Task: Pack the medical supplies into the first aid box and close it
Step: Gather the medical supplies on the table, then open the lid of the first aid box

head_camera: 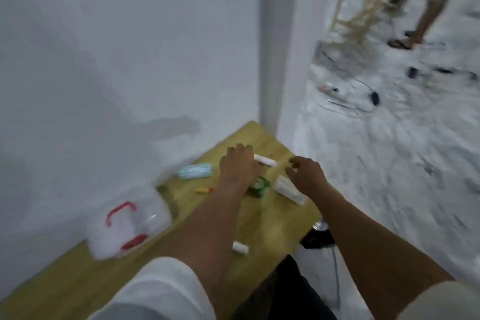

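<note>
Head view is blurred. The translucent white plastic first aid box (127, 228) with red handle and red latch stands on the wooden yellow table (272, 226), at its left edge by the wall. The left hand (240, 163) lies palm down, fingers spread, touching a white flat tube (265, 160). The right hand (305, 173) hovers with fingers loosely curled and holds nothing, just beside a white paper packet (289, 189). Between the forearms lies a green roll (258, 186). A light blue striped pack (196, 171), a small yellow-orange item (204, 190) and a small white roll (240, 247) lie apart on the table.

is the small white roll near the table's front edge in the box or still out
Out. The small white roll lies on the bare wooden table, apart from the first aid box.
</note>
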Tool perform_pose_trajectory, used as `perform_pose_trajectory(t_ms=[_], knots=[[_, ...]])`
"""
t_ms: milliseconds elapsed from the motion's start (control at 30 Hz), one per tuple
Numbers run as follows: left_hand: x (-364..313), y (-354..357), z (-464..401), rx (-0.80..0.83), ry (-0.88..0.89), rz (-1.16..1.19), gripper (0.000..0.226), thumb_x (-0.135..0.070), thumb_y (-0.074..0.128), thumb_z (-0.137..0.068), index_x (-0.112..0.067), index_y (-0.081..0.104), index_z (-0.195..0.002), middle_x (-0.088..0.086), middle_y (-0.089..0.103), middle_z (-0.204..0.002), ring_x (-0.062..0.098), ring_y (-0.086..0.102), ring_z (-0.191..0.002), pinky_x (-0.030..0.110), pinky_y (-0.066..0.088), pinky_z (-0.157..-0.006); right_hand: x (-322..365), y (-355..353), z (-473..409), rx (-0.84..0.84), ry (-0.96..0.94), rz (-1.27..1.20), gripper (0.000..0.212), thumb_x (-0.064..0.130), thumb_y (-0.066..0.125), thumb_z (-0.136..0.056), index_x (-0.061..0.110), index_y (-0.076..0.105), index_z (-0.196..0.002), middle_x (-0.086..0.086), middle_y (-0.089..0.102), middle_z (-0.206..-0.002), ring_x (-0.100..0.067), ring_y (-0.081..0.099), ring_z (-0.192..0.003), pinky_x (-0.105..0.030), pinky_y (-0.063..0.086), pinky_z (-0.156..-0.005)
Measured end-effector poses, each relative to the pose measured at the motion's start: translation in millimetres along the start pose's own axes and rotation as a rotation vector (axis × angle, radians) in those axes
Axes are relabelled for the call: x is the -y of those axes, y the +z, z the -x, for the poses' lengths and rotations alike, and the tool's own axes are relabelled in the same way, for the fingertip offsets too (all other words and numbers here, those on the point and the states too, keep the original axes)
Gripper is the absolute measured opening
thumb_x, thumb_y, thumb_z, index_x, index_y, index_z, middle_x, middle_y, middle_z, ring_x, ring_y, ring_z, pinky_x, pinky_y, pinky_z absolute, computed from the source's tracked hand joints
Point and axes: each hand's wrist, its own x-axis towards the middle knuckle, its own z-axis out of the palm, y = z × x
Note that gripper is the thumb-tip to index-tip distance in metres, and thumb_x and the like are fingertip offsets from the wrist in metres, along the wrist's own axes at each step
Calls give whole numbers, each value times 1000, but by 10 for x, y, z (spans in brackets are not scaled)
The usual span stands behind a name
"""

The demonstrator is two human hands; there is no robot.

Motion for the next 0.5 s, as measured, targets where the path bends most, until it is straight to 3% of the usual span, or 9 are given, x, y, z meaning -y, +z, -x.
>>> perform_pose_trajectory(t_ms=[100,267,400,500], knots=[[833,-369,364,-64,-150,-3,42,-37,54,-93,-19,58,-131,6,56,-128,30,52,-119,42,48,-88,762,317,118,-18,-192,25,38,26,75,-90,11,73,-125,-12,75,-120,-34,68,-114,-34,49,-94],[2071,-678,1115,-209,-429,124,49,-42,57,-94,-20,57,-138,7,55,-138,31,49,-128,44,46,-97,1794,1033,493,144,-474,69,45,34,74,-90,14,70,-130,-8,73,-128,-27,67,-118,-35,50,-101],[2922,-244,1715,-261,-612,207,62,-51,58,-94,-21,50,-148,6,47,-151,32,42,-137,49,44,-103,2203,1847,727,316,-691,174,58,39,77,-88,19,61,-140,-8,63,-139,-27,58,-130,-36,44,-108],[3418,322,1971,-301,-622,272,73,-61,56,-93,-21,45,-153,7,33,-164,33,30,-148,52,35,-114,2293,2443,756,383,-843,271,83,53,80,-82,27,45,-153,-5,41,-160,-25,39,-147,-40,36,-117]])
